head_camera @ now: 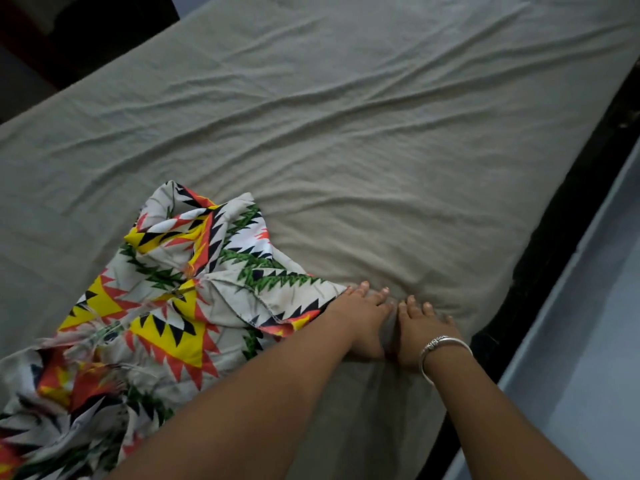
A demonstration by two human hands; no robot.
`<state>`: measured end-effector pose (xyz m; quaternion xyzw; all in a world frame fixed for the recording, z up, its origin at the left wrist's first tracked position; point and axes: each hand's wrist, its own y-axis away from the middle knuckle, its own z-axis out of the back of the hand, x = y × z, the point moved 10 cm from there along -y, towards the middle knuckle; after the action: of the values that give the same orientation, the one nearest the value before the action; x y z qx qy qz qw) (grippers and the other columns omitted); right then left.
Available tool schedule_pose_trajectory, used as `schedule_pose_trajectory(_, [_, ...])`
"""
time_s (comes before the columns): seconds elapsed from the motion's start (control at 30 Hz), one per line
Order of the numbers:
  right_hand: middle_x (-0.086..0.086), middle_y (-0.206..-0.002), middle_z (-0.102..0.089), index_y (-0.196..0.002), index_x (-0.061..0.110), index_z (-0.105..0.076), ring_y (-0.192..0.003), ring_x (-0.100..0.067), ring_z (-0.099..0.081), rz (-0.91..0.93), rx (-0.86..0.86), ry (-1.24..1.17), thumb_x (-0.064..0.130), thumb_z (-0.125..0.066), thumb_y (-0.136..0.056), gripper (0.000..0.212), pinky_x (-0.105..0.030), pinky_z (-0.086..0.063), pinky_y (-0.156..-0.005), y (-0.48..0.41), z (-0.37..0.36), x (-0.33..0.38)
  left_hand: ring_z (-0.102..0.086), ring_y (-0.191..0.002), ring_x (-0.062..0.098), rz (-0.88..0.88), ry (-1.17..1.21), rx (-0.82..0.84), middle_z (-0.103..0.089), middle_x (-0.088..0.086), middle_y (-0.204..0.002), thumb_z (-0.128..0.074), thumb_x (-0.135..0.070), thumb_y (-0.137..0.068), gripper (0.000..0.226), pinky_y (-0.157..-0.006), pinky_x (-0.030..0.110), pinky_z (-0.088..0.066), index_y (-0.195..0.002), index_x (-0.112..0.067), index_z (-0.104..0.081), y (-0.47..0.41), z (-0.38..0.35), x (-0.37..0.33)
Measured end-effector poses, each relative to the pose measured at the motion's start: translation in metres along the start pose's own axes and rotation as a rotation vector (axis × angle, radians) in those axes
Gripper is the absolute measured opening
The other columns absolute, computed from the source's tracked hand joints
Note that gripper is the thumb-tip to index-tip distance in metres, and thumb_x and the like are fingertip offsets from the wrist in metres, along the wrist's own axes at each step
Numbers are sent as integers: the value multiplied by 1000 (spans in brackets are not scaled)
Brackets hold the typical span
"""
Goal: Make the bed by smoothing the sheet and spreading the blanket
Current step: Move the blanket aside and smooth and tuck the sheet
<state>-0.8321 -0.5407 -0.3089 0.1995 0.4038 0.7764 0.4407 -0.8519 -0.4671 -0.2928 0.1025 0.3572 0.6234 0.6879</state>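
Observation:
A grey-beige sheet covers the mattress and shows many long wrinkles. A bunched blanket with yellow, orange, green and black zigzag print lies on the near left part of the bed. My left hand and my right hand lie side by side, flat with straight fingers, pressing on the sheet near the bed's right edge. The left hand touches the blanket's nearest corner. A silver bangle sits on my right wrist.
A dark bed frame runs along the right side of the mattress, with pale blue floor beyond it. Dark furniture or shadow fills the upper left corner past the bed's far edge.

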Motion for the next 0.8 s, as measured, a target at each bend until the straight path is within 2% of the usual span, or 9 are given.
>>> schedule_pose_trajectory(0.07, [-5, -150, -32, -143, 22, -34, -135, -25, -35, 1, -32, 94, 59, -51, -80, 75, -49, -24, -110, 4, 26, 6, -40, -129, 34, 6, 171, -133, -42, 14, -140, -59, -32, -83, 54, -105, 42, -37, -129, -9, -44, 3, 30, 5])
schedule_pose_trajectory(0.17, [-4, -116, -63, -110, 24, -60, -108, -26, -60, 77, -318, 54, 44, -54, -83, 34, -36, -44, -89, -2, 101, 30, -54, -108, 37, 110, 303, -511, -53, 18, -119, -51, -15, -81, 37, -89, 44, -47, -116, -3, -52, 9, 91, 45])
schedule_pose_trajectory(0.23, [-9, -92, -67, -90, 17, -62, -88, -31, -66, 170, -695, -6, 27, -56, -79, 16, -34, -48, -71, -3, 154, 56, -51, -117, 38, 218, 251, -726, -51, 23, -128, -41, -15, -79, 49, -97, 43, -46, -124, 0, -50, 15, 124, 79])
schedule_pose_trajectory(0.3, [-10, -74, -65, -73, 14, -60, -71, -32, -63, 267, -921, -67, 20, -53, -70, 9, -33, -47, -61, -14, 178, 79, -24, -140, 32, 413, 212, -687, -24, 19, -152, -36, -17, -87, 58, -114, 39, -23, -143, -2, -28, 4, 127, 123])
schedule_pose_trajectory(0.4, [-12, -100, -66, -94, 13, -64, -99, -34, -61, 445, -888, -75, 22, -59, -73, 23, -43, -49, -83, -49, 181, 118, 1, -146, 29, 692, 131, -638, 4, 10, -158, -32, -26, -96, 62, -118, 43, -5, -150, -9, -5, -5, 128, 185])
schedule_pose_trajectory(0.53, [-8, -141, -48, -134, 9, -49, -132, -32, -42, 580, -718, 59, 27, -45, -82, 55, -55, -33, -103, -90, 177, 157, 5, -145, 29, 862, 146, -620, 8, 10, -158, -22, -32, -100, 56, -116, 47, 0, -150, -15, -4, -4, 116, 223])
schedule_pose_trajectory(0.6, [-4, -147, -41, -140, 13, -42, -137, -29, -34, 630, -634, 75, 33, -41, -84, 60, -54, -23, -109, -104, 172, 159, 3, -145, 33, 890, 142, -581, 3, 13, -158, -16, -39, -95, 62, -116, 49, 1, -151, -15, -6, -6, 108, 228])
schedule_pose_trajectory(0.7, [0, -147, -40, -140, 18, -43, -137, -28, -35, 586, -672, 102, 45, -37, -79, 66, -50, -22, -110, -116, 172, 125, 4, -144, 38, 889, 115, -525, 4, 19, -157, -24, -47, -84, 77, -112, 57, 5, -150, -13, -4, -24, 103, 211])
schedule_pose_trajectory(0.8, [-4, -151, -34, -143, 17, -37, -138, -31, -32, 478, -700, 46, 41, -39, -78, 69, -46, -16, -110, -120, 170, 69, -4, -144, 36, 692, 94, -512, -4, 21, -156, -27, -49, -76, 83, -111, 59, 4, -150, -12, -14, -59, 109, 157])
